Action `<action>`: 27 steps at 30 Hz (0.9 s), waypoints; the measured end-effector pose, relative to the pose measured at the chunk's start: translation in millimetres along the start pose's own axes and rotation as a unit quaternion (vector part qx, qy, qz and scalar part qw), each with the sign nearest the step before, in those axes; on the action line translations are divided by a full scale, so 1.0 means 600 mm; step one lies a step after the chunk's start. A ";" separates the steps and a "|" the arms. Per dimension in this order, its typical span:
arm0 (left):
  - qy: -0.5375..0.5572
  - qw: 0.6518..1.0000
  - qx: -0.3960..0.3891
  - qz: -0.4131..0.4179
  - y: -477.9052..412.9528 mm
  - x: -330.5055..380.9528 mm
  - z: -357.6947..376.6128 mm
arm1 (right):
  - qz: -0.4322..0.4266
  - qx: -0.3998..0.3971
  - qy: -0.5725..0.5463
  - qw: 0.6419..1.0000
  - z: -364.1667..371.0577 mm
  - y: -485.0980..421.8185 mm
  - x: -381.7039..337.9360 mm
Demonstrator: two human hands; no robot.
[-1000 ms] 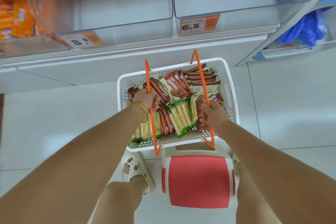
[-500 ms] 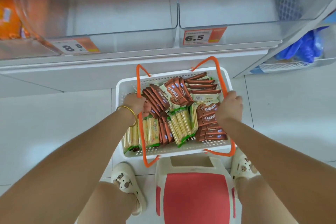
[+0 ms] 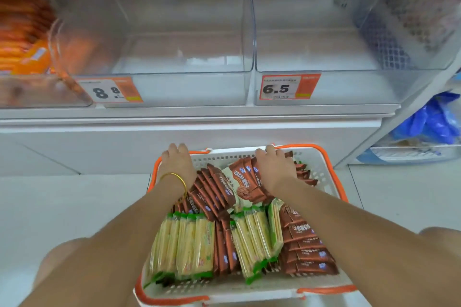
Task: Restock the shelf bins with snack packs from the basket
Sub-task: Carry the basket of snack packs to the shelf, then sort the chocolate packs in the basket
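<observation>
A white basket [image 3: 232, 157] with orange handles [image 3: 333, 167] folded down along its rim sits below me, full of brown snack packs [image 3: 306, 251] and yellow packs with green ends [image 3: 189, 244]. My left hand [image 3: 178, 162], with a gold bangle at the wrist, grips the basket's far rim at its left corner. My right hand [image 3: 273, 164] lies over the tops of the upright brown packs, fingers curled over the far rim. Above stand two empty clear shelf bins, one [image 3: 174, 57] tagged 8.8 and one [image 3: 311, 52] tagged 6.5.
A bin of orange packs [image 3: 22, 44] is at the far left of the shelf. Blue bags [image 3: 434, 122] lie on a lower wire shelf at the right. A white shelf base [image 3: 199, 144] runs just behind the basket. My knees frame the basket's near side.
The orange handles have dropped from upright to flat on the rim. Both hands let go of them and moved forward to the basket's far rim. The basket now looks nearer.
</observation>
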State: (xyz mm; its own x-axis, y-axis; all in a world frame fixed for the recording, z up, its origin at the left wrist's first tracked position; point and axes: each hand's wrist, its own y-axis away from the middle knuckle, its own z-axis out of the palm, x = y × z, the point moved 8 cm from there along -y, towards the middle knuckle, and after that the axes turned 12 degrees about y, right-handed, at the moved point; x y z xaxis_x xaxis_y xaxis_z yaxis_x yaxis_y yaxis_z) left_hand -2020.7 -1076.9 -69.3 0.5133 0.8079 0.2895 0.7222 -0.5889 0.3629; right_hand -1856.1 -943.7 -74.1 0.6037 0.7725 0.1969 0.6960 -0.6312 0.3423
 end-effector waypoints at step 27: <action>0.032 0.889 0.327 0.318 -0.005 0.198 -0.245 | 0.078 0.348 -0.077 0.931 -0.279 -0.024 0.107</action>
State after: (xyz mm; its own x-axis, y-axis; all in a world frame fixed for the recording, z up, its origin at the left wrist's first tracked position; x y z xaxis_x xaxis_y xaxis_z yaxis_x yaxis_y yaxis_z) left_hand -2030.1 -982.2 94.2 0.9022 0.3001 0.3096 0.4208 -0.7698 -0.4800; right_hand -1892.2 -873.6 87.3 0.7301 0.6820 0.0419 0.6461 -0.6691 -0.3673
